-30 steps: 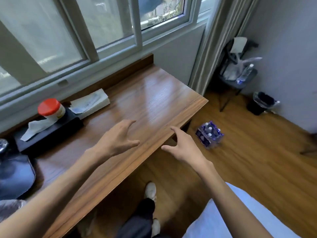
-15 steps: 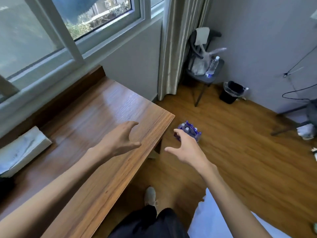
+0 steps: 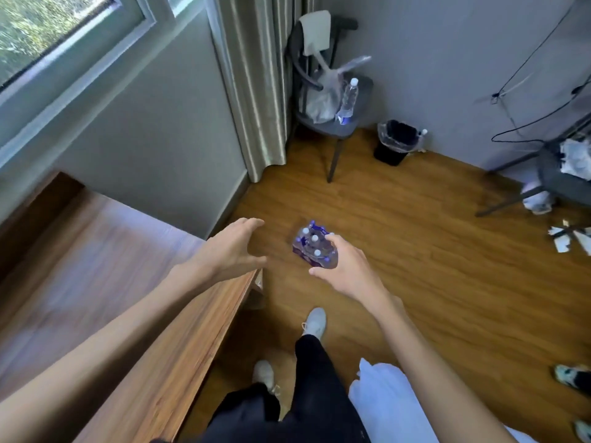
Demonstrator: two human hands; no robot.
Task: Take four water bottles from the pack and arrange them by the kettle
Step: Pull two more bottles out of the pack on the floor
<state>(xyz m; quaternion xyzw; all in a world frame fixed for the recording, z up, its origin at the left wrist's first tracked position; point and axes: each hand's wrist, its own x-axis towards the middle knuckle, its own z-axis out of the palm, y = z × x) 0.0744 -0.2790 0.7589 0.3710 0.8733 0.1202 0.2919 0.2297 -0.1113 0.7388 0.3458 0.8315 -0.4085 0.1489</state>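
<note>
A shrink-wrapped pack of water bottles (image 3: 311, 247) with white caps and purple labels stands on the wooden floor just past the corner of the wooden table (image 3: 96, 282). My right hand (image 3: 347, 266) hovers open above the floor and overlaps the pack's right side in the picture; it is well above the pack and grips nothing. My left hand (image 3: 232, 249) hangs open over the table's far corner, fingers spread. The kettle is out of view.
A grey chair (image 3: 339, 123) with a plastic bag and a single bottle (image 3: 348, 97) stands by the curtain. A black bin (image 3: 395, 142) sits beside it. Another chair (image 3: 559, 180) and paper scraps are at the right. White bedding (image 3: 387, 407) lies near my legs.
The view has swung right and down, from the table toward the floor. Both hands moved with it toward the pack, and the tissue box and jar left the picture.
</note>
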